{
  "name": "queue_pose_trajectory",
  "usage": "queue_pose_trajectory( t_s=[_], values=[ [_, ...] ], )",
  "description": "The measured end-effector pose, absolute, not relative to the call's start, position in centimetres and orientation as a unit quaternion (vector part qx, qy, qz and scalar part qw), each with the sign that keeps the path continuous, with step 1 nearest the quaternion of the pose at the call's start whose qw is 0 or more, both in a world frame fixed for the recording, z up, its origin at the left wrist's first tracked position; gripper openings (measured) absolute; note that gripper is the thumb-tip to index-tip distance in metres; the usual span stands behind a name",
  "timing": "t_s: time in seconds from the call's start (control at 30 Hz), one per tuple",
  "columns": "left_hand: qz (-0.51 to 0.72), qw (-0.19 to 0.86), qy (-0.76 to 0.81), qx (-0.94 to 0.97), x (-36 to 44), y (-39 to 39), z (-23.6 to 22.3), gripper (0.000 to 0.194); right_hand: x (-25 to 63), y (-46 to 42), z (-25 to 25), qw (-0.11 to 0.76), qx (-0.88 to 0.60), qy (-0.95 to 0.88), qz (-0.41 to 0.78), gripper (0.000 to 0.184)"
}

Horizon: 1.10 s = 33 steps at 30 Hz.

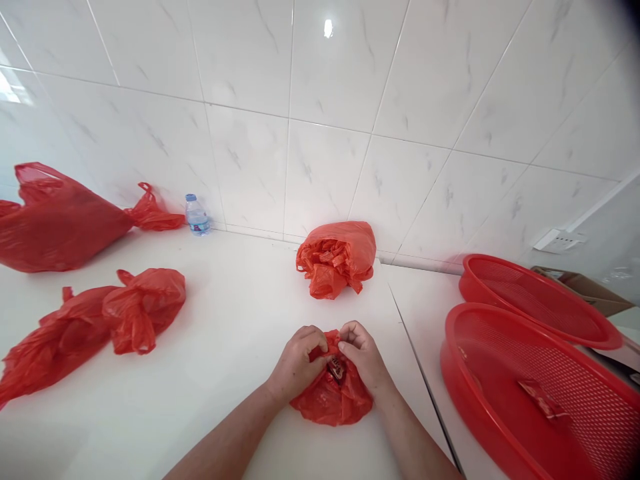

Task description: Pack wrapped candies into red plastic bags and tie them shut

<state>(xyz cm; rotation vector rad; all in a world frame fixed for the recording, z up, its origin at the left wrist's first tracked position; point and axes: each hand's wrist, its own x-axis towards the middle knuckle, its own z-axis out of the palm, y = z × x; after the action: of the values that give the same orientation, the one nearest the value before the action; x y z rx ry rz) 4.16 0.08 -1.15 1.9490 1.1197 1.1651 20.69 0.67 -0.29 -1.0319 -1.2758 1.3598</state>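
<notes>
A red plastic bag [334, 403] lies on the white table in front of me, its top gathered between my hands. My left hand [301, 360] pinches the bag's upper edge on the left. On the right side, my right hand [364, 353] pinches it with thumb and curled fingers. Through the bag's opening shows a dark packet [337, 369] with pale lettering, too small to read. Just behind my hands, against the tiled wall, sits a bundle of crumpled red plastic bags [345, 250].
Two red plastic baskets, a near one [453, 387] holding a small red packet [544, 400] and a far one [540, 273], stand at right. A cardboard box [585, 288] is behind them. Leftward are knotted red bags [145, 307], a large filled bag [65, 220] and a water bottle [197, 217].
</notes>
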Motion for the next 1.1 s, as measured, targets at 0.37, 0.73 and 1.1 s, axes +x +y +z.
queue_pose_trajectory(
  t_s=[0.37, 0.73, 1.1],
  values=[
    [0.483, 0.349, 0.428, 0.679, 2.2, 0.5, 0.8, 0.014, 23.0, 1.0, 1.0, 0.607, -0.444, -0.439, 0.492, 0.013],
    [0.589, 0.213, 0.496, 0.602, 1.1, 1.1, 0.6, 0.013, 25.8, 3.2, -1.1, 0.651, -0.453, -0.282, 0.539, 0.024],
    [0.558, 0.283, 0.523, 0.579, 1.2, 1.9, -0.5, 0.009, 26.5, 4.0, -2.8, 0.619, -0.489, -0.277, 0.549, 0.021]
  ],
)
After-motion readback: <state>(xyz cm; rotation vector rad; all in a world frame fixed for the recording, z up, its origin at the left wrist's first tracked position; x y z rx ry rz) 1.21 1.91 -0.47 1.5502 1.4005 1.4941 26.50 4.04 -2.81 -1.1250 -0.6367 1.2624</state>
